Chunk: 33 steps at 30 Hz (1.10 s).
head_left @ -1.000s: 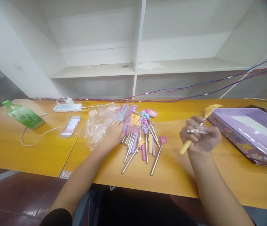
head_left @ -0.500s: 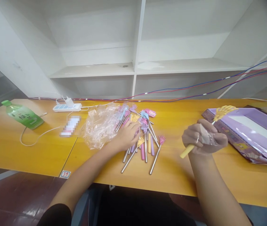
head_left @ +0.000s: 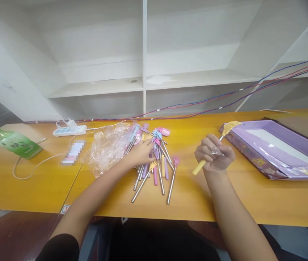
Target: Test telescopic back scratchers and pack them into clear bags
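My left hand (head_left: 140, 153) rests over a pile of back scratchers with hand-shaped heads, fingers spread, next to a yellow head (head_left: 146, 137); what lies under the palm is hidden. The pile mixes pink, purple, blue and yellow heads with metal rods, such as a pink back scratcher (head_left: 172, 179) at its right edge. Off to the right, my right hand (head_left: 215, 154) is closed round a yellow back scratcher (head_left: 199, 167). Its head points up and right, and a bit of clear plastic (head_left: 216, 150) shows at the fingers.
A crumpled clear bag (head_left: 106, 148) lies left of the pile. Further left are a blurred flat object (head_left: 73, 152), a power strip (head_left: 69, 131) and a green bottle (head_left: 16, 144). At right sits a purple open box (head_left: 262, 159). Cables (head_left: 192, 115) run along the back.
The view has shifted slightly to the right. My left hand stays on the pile, and my right hand still grips the yellow back scratcher, now turned a little.
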### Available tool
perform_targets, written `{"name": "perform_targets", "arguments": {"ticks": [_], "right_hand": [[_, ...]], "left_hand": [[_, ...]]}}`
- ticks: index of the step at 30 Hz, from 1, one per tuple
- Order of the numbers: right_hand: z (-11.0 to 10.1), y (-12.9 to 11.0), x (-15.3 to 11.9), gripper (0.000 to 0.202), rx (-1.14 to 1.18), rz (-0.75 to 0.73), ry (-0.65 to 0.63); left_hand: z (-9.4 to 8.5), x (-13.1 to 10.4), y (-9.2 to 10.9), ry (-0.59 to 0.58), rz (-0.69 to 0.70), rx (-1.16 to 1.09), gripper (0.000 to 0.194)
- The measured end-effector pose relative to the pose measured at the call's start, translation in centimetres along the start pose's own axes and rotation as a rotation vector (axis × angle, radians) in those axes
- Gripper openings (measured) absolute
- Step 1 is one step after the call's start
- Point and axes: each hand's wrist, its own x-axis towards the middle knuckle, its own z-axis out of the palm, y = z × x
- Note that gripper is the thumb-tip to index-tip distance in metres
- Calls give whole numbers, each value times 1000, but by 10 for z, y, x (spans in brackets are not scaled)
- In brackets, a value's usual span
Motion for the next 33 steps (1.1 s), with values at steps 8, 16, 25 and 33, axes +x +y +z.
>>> {"name": "perform_targets", "arguments": {"ticks": [8,16,25,33], "right_hand": [[3,3,4,56,-92,62,6],[33,-10,2,72,-274,96,-58],[92,-28,-62,42,-607,-451,-99],[96,46,-120,19,-785,-11,-222]], "left_hand": [[-10,-27,-17,139,-31,64,21],[-56,-64,0,176,-26,32,43],[-56,-84,81,-170,15,-1464,70],[-57,-65,77,110,-135,-1693,58]]}}
